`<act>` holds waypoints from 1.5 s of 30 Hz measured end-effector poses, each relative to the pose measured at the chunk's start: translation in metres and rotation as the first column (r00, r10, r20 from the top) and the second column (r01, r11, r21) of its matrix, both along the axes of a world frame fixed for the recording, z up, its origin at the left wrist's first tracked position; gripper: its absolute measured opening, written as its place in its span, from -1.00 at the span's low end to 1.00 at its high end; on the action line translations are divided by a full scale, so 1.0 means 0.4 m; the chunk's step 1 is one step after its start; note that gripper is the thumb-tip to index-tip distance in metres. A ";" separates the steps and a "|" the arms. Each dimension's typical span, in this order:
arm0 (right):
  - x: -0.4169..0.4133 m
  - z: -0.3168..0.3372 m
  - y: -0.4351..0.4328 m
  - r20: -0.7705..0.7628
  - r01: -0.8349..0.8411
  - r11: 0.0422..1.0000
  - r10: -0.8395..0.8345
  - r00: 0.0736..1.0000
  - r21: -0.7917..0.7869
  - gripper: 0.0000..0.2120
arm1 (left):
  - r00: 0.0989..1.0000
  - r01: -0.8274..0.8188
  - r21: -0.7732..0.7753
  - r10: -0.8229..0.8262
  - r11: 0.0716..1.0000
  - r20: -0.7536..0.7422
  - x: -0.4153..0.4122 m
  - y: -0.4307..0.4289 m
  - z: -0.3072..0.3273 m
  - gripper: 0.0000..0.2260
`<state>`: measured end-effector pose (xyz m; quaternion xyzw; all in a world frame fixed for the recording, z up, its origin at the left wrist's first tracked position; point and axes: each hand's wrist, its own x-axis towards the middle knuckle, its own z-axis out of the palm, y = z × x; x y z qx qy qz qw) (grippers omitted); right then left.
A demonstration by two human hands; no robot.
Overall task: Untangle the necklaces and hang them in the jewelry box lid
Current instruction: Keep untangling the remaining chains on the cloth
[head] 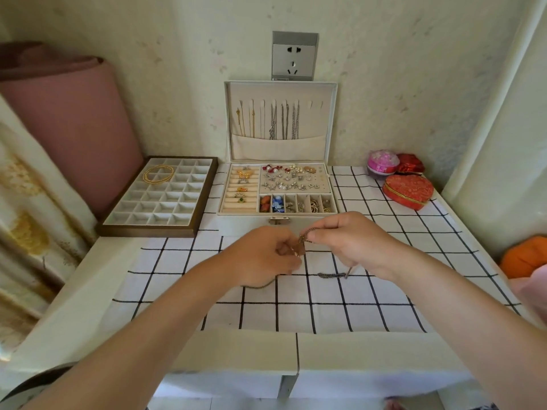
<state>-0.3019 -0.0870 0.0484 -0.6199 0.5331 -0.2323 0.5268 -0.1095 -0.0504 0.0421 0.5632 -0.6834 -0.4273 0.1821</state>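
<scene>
Two hands, left hand (268, 255) and right hand (346, 241), pinch a tangled necklace (305, 239) just before the open jewelry box (278, 214), grid tray (159, 196) beside it.

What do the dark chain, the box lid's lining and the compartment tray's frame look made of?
The dark bronze-toned chain necklace: metal, dull, tarnished-looking; fine links, little shine. The cream lining of the open jewelry box lid: matte fabric, perhaps velvet or linen; no gloss. The brown frame of the white compartment tray: probably wood or wood-look board, smooth satin finish.
</scene>
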 end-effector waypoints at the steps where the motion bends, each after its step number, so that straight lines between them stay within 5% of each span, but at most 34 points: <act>1: -0.004 0.001 -0.001 0.007 0.005 1.000 -0.005 1.000 -0.007 -0.89 | 1.000 -0.007 0.025 0.007 1.000 -0.016 0.002 0.000 0.004 -0.90; 6: -0.020 0.000 -0.001 -0.132 0.004 0.994 -0.018 0.991 -0.107 -0.90 | 0.996 -0.078 0.129 0.084 0.989 -0.041 0.022 0.002 0.015 -0.85; 11: -0.016 -0.018 -0.002 -0.240 -0.055 0.987 0.017 0.971 -0.152 -0.90 | 0.973 -0.049 -0.065 0.062 0.997 0.221 0.014 -0.005 0.022 -0.80; 15: -0.012 -0.027 0.005 -0.389 -0.176 0.982 0.137 0.911 -0.067 -0.92 | 0.985 -0.062 -0.115 0.079 0.991 0.151 0.013 -0.005 0.031 -0.76; 21: -0.015 -0.019 0.012 -0.363 -0.308 0.950 0.270 0.892 -0.051 -0.83 | 0.973 -0.165 0.050 0.171 0.985 -0.152 0.023 -0.009 0.044 -0.76; 25: -0.017 -0.006 0.019 -0.245 -0.363 0.928 0.334 0.910 -0.083 -0.66 | 0.955 -0.197 0.140 0.223 0.970 -0.198 0.041 -0.008 0.052 -0.74; 28: -0.013 -0.002 0.025 -0.173 -0.369 0.921 0.346 0.922 -0.125 -0.50 | 0.960 -0.216 0.184 0.243 0.959 -0.142 0.042 -0.002 0.057 -0.75; 33: -0.015 -0.020 0.016 -0.264 -0.380 0.906 0.326 0.908 -0.185 -0.79 | 0.969 -0.200 0.114 0.213 0.973 -0.122 0.050 -0.016 0.051 -0.72; 35: -0.013 -0.027 0.015 -0.284 -0.384 0.909 0.330 0.900 -0.162 -0.74 | 0.975 -0.185 0.105 0.196 0.977 -0.106 0.050 -0.016 0.045 -0.72; 38: -0.005 -0.030 0.020 -0.277 -0.383 0.910 0.331 0.902 -0.159 -0.54 | 0.987 -0.147 0.072 0.142 0.987 0.069 0.046 -0.010 0.032 -0.77; 42: 0.000 -0.037 0.022 -0.226 -0.387 0.908 0.348 0.910 -0.159 -0.57 | 0.958 -0.074 -0.006 0.073 0.997 0.276 0.044 0.002 0.011 -0.87; 45: 0.000 -0.032 0.023 -0.237 -0.384 0.905 0.338 0.911 -0.185 -0.55 | 0.979 -0.047 -0.052 0.057 0.998 0.196 0.036 0.005 -0.003 -0.63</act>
